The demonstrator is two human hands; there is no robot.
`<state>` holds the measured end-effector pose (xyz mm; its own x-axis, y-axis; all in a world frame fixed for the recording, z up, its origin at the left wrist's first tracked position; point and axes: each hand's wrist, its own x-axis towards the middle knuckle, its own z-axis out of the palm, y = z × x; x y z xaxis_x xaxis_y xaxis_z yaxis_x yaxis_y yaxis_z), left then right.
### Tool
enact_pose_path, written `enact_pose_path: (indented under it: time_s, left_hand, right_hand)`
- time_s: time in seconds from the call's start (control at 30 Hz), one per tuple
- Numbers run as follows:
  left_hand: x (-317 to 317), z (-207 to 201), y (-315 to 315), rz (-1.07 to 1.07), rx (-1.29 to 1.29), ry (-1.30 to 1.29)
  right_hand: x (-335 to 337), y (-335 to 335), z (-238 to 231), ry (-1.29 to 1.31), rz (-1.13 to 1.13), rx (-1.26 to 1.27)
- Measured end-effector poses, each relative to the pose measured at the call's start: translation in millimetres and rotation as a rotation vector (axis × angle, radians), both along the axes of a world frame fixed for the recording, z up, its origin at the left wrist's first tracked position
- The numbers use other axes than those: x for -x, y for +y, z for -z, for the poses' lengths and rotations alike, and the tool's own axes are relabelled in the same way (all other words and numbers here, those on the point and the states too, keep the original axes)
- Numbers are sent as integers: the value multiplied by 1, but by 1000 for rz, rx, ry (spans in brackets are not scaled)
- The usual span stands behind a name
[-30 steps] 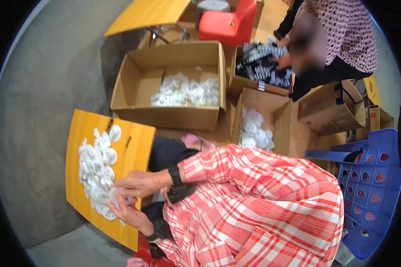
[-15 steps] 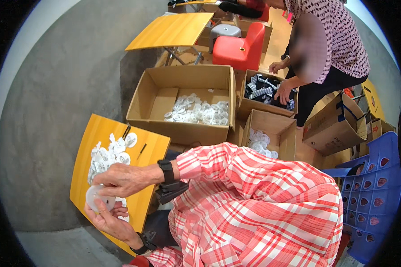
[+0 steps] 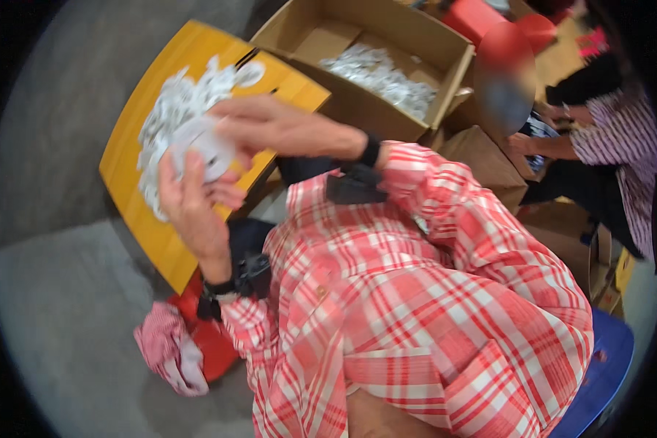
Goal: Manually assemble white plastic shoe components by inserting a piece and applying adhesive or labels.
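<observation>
A round, translucent white plastic disc (image 3: pixel 213 152) with a small dark mark or hole is held up over the yellow table (image 3: pixel 169 252). My left hand (image 3: pixel 191 208) grips it from below at its near-left edge, thumb and fingers around the rim. My right hand (image 3: pixel 281 130) reaches in from the right and pinches the far-right side of the same disc. Motion smears the fingertips a little. Just beyond the hands, a heap of white discs or tags (image 3: pixel 190 98) covers much of the tabletop; single pieces overlap too much to tell apart.
Beyond the table stands a large open cardboard box (image 3: pixel 369 120) with many clear-white pieces (image 3: pixel 387 73). A person in a patterned top (image 3: pixel 628 146) bends over dark items at the right. A pink cloth (image 3: pixel 169 343) hangs by a red seat (image 3: pixel 215 350); a blue chair (image 3: pixel 609 358) is behind me.
The view has swung and tilted, so the table and boxes appear higher up. Both hands still hold the disc. The pink cloth and red seat have come into view.
</observation>
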<state>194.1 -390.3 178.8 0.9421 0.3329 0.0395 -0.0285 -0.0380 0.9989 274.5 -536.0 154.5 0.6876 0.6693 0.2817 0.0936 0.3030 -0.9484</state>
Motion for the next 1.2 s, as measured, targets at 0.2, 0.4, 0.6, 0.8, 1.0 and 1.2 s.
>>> enact_pose_path:
  time_s: [0.2, 0.4, 0.6, 0.8, 1.0, 1.2]
  left_hand:
    - [2, 5, -9, 108, 139, 61]
    - [-1, 11, -14, 172, 91, 103]
    - [2, 19, -17, 172, 40, 97]
    - [1, 25, -28, 129, -26, 131]
    - [4, 21, -32, 59, -94, 136]
    - [2, 24, -37, 39, -161, 128]
  right_hand:
    - [4, -11, 19, 61, -30, 30]
    - [9, -19, 28, 114, 15, 21]
    - [15, -15, 37, 88, 44, 73]
    - [17, -12, 40, 57, 289, 107]
    - [19, -7, 42, -131, 415, 98]
    - [20, -6, 40, -158, 465, 92]
